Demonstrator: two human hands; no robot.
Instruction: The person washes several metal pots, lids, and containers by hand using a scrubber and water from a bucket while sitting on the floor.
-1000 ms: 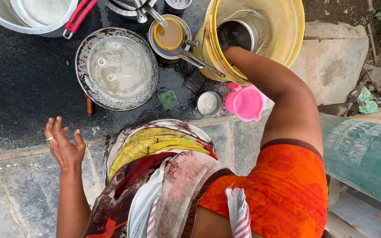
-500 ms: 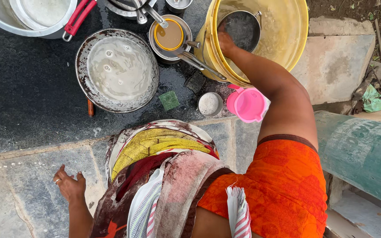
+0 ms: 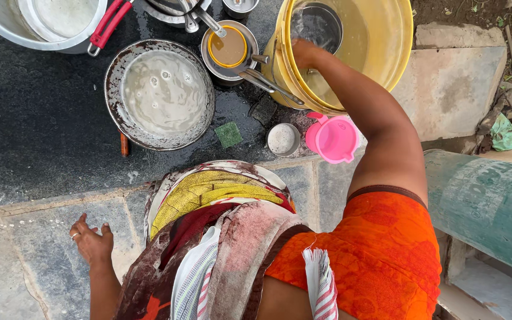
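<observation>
My bare right arm, short bright orange blouse sleeve [image 3: 380,255] with a dark brown hem band, maroon, yellow and white sari folds [image 3: 220,201], a silver ring [image 3: 74,236] on my left hand [image 3: 92,242]

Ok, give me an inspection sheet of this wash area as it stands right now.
Surface: wet black ground meeting grey stone slabs.
Job's things: right hand holds a steel pot inside the yellow bucket.
Clutter: big pan of soapy water, green scrub pad, small steel bowl, pink mug, saucepan.
Fingers: left hand spread flat on the slab, holding nothing.
Cables: nothing seen.
Surroundings: green pipe, soil and litter at right.
</observation>
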